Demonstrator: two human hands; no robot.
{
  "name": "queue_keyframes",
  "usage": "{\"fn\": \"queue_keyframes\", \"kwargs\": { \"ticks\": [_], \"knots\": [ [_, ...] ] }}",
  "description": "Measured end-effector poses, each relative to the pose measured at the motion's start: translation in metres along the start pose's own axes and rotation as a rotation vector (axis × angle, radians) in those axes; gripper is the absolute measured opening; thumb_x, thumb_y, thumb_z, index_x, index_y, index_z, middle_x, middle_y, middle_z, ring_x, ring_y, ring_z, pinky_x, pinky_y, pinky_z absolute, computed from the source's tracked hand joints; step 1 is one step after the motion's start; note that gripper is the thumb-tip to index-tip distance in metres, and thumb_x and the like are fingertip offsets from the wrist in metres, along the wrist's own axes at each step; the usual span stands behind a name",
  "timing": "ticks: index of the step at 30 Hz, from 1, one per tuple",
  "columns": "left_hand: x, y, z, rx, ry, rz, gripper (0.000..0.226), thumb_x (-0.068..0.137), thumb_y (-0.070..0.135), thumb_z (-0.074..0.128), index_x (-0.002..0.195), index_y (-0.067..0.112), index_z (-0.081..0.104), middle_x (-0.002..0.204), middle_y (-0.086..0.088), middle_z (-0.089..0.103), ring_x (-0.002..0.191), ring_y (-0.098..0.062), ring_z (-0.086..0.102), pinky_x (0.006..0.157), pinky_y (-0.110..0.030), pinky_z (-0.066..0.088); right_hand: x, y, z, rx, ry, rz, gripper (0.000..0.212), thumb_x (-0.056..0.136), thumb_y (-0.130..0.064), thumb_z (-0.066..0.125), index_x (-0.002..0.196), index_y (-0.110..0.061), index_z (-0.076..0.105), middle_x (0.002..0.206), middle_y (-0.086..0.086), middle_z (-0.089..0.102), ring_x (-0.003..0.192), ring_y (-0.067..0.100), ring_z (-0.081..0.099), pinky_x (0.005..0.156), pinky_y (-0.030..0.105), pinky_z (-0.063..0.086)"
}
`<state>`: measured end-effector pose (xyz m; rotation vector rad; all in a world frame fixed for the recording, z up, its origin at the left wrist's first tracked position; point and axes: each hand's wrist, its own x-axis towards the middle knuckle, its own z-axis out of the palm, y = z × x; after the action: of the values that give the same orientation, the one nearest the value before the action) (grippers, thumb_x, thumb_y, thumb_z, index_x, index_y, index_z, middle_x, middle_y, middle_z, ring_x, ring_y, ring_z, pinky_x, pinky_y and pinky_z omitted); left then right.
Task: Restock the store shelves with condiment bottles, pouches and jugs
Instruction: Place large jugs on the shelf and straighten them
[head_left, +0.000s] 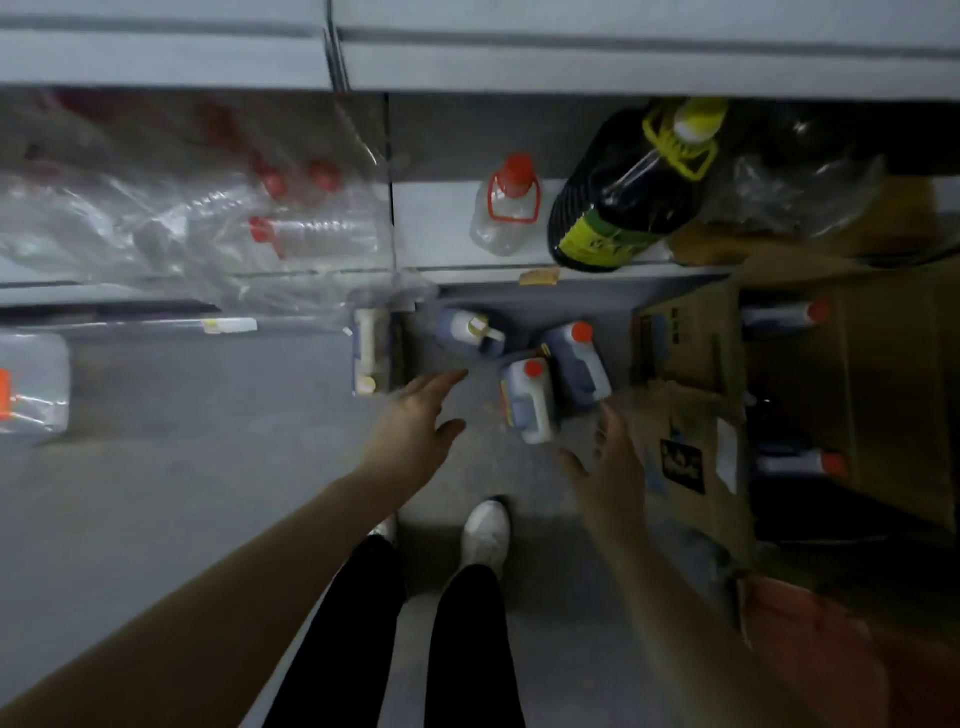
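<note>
Restocking in progress, viewed from above the person's outstretched arms. The low grey metal shelf (447, 228) serves as landmark. On it stand a small clear plastic jug with a red cap and red handle (506, 208) and, just beside it toward the carton side, a large dark bottle with a yellow cap and yellow carry handle (631, 192); the bay on the far side of the shelf divider holds clear plastic-wrapped bottles with red caps (291, 228). These suggest that part of the stock is placed. Left to shelve, by this view: three small dark-filled jugs on the grey floor (182, 467) in front of the shelf, namely one with a white cap (470, 332) nearest the shelf edge and two with orange-red caps (527, 400) (576, 364) touching each other; all three stand upright, long axes vertical, caps pointing up toward the camera. A wrapped pack of pale bottles (371, 351) lies flat in front of the divider, its long axis running away from the shelf edge. The open brown cardboard carton (691, 364) beside the jugs shows more red-capped bottles lying on their sides. The left hand (415, 426) and the right hand (613, 457) hover spread wide and hold nothing, flanking the nearest orange-capped jug without touching it; picking it up is judged the step in hand.
</note>
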<state>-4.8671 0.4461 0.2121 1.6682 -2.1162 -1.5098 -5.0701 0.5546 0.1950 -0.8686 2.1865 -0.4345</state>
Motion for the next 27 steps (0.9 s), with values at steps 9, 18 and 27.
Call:
{"fn": "queue_keyframes", "kwargs": {
  "ticks": [9, 18, 27],
  "knots": [
    [0.098, -0.113, 0.133, 0.097, -0.122, -0.023, 0.062, 0.091, 0.011, 0.069, 0.148, 0.016, 0.044, 0.143, -0.009, 0.051, 0.121, -0.026, 0.057, 0.104, -0.038, 0.046, 0.086, 0.144, 0.128, 0.095, 0.017, 0.213, 0.089, 0.078, -0.021, 0.086, 0.151, -0.013, 0.035, 0.146, 0.008, 0.051, 0.133, 0.026, 0.051, 0.099, 0.031, 0.042],
    [0.172, -0.187, 0.228, 0.103, -0.171, 0.014, 0.070, 0.091, 0.011, 0.068, 0.152, 0.017, 0.034, 0.146, -0.007, 0.048, 0.127, -0.022, 0.051, 0.103, -0.028, 0.043, 0.136, 0.206, 0.230, 0.367, 0.292, 0.193, 0.112, 0.059, -0.025, 0.097, 0.151, -0.015, 0.034, 0.146, 0.003, 0.050, 0.131, 0.015, 0.050, 0.109, 0.030, 0.044],
    [0.194, -0.196, 0.256, 0.042, -0.239, 0.061, 0.087, 0.088, 0.010, 0.072, 0.156, 0.016, 0.020, 0.151, -0.006, 0.042, 0.131, -0.024, 0.048, 0.103, -0.029, 0.043, 0.148, 0.215, 0.230, 0.200, 0.411, 0.120, 0.091, 0.058, -0.029, 0.095, 0.135, -0.012, 0.049, 0.129, 0.003, 0.061, 0.113, 0.018, 0.062, 0.091, 0.036, 0.055]
  ]
}}
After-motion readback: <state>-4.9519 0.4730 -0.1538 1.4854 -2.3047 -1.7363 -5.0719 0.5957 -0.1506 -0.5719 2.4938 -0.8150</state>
